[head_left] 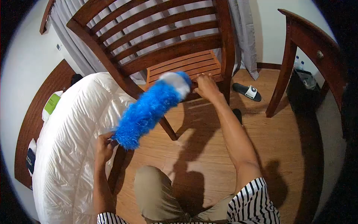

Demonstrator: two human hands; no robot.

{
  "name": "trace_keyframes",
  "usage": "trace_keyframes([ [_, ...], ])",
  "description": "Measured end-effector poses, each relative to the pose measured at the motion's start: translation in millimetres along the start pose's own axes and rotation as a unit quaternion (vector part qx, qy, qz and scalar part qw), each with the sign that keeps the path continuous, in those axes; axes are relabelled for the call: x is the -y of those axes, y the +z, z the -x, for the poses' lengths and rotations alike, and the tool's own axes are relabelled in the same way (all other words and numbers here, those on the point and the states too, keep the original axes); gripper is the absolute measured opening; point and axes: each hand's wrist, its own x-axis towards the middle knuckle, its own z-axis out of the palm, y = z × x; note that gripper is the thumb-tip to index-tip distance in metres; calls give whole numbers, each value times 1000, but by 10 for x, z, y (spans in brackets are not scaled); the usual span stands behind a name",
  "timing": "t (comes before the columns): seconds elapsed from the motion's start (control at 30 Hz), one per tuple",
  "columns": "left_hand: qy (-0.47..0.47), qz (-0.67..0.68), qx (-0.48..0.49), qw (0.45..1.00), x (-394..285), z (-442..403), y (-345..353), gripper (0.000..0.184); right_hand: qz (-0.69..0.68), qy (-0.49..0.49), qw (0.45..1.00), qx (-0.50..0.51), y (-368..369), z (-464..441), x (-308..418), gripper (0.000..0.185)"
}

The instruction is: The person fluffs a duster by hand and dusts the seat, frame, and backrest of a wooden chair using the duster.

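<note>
A fluffy blue duster [149, 112] with a white and blue band at its upper end hangs slantwise in front of a wooden chair [167, 54]. At the duster's lower left end, my left hand [105, 146] is closed on its tip, beside the white bedding. My right hand [207, 87] is closed at the other end, by the chair's seat edge and right back post; its fingers seem to grip the duster's dark end, partly hidden.
A bed with a white duvet [74, 142] fills the left. Gray curtains [244, 33] hang behind the chair. On the wooden floor [209, 149] lies a black and white slipper [247, 92]. A wooden table [294, 33] and a black bin [302, 91] stand at right.
</note>
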Motion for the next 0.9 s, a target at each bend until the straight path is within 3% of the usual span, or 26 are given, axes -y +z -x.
trace_keyframes([
  [0.07,7,-73,1,997,-40,-97,23,29,1,-1,1000,-2,12,-4,-21,41],
  [0.17,69,-243,-101,962,164,-88,68,29,-20,-22,999,-43,61,67,-31,43],
  [0.2,37,-221,-29,974,-119,-98,57,29,-15,-19,999,-48,59,73,-18,44],
  [0.3,5,-79,31,996,56,-175,76,29,-28,-4,999,-29,7,47,-12,46],
  [0.37,76,-250,-4,965,-55,-184,159,31,-28,-2,999,-22,-11,63,10,47],
  [0.43,93,-272,-12,958,-97,-164,241,33,-9,-12,999,-33,13,68,4,48],
  [0.5,61,-148,3,987,-25,-162,327,35,50,-6,998,23,-3,42,3,50],
  [0.53,54,-167,-6,984,-26,-170,352,37,80,-2,996,50,-22,38,7,51],
  [0.63,46,-239,-44,969,-150,-222,413,40,22,9,999,40,-71,70,6,47],
  [0.67,47,-272,-62,959,-222,-225,432,40,1,-42,999,-15,97,56,-121,50],
  [0.73,62,-321,-73,942,-277,-236,418,35,-77,-18,997,-24,10,67,-70,46],
  [0.87,61,-110,21,992,460,-256,226,32,-126,50,990,31,-142,17,-18,38],
  [0.9,65,-148,-3,987,296,-239,240,31,-142,46,989,17,-172,31,11,35],
])
